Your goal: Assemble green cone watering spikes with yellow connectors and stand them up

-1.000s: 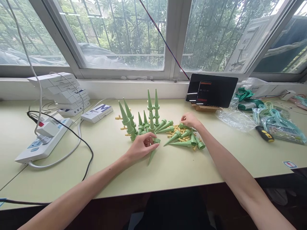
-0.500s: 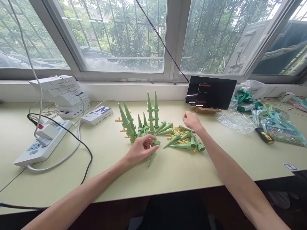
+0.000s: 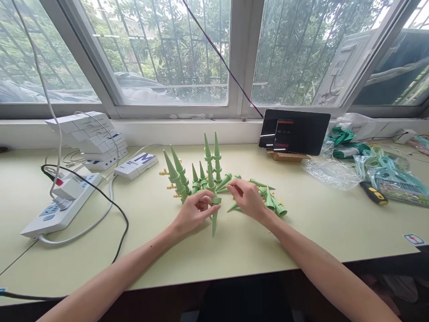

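My left hand [image 3: 191, 212] is closed on a green plastic plant watering spike [image 3: 215, 222], gripped by its ribbed collar with the point hanging down. My right hand [image 3: 250, 200] has its fingers pinched just to the right of that collar; what they hold, if anything, is too small to make out. Behind the left hand stand several upright green spikes [image 3: 173, 173], stacked in columns, some with yellow valves [image 3: 164, 172] sticking out sideways. Loose green spikes [image 3: 278, 206] lie beyond and to the right of my right hand, which hides most of the small yellow parts among them.
On the left are a power strip [image 3: 63, 208] with cables, a stack of white boxes [image 3: 97, 138] and a single box [image 3: 136, 166]. A tablet [image 3: 304, 132] leans at the back. A screwdriver [image 3: 374, 193] and bagged goods [image 3: 392, 172] lie right.
My right hand has come back from the far side of the loose pile toward my left hand. The spike in my left hand now points more nearly straight down.
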Motion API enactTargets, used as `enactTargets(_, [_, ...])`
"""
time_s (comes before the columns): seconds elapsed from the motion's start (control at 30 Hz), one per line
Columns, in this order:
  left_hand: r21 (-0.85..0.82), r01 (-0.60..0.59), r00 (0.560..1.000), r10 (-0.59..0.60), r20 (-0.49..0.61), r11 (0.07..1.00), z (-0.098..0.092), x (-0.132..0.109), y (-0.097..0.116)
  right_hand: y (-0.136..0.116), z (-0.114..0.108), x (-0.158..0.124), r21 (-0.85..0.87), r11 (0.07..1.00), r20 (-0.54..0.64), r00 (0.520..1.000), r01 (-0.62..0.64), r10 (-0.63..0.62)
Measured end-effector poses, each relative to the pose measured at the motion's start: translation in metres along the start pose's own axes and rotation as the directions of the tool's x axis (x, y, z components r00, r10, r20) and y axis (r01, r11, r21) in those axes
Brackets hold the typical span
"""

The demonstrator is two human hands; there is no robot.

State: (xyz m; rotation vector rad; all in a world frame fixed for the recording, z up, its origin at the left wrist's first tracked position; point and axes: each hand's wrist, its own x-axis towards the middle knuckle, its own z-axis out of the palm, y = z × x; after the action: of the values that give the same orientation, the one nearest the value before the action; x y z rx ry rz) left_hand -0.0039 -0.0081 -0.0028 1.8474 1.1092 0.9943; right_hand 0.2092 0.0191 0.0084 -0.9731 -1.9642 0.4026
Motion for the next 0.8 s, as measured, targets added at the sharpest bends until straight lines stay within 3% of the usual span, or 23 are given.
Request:
enactTargets(0.3, [0.094, -0.058, 0.993, 0.067, -0.099, 0.994, 0.000, 0.002, -0.001, -0.006, 0.011, -0.012, 0.132, 0.991, 0.023, 1.000, -0.011, 0.009])
enactTargets(0.8, [0.224, -0.057, 0.991, 0.083, -0.104, 0.973, -0.002, 0.000, 0.001, -0.009, 0.010, -0.013, 0.180, 0.984, 0.037, 0.999, 0.006, -0.013])
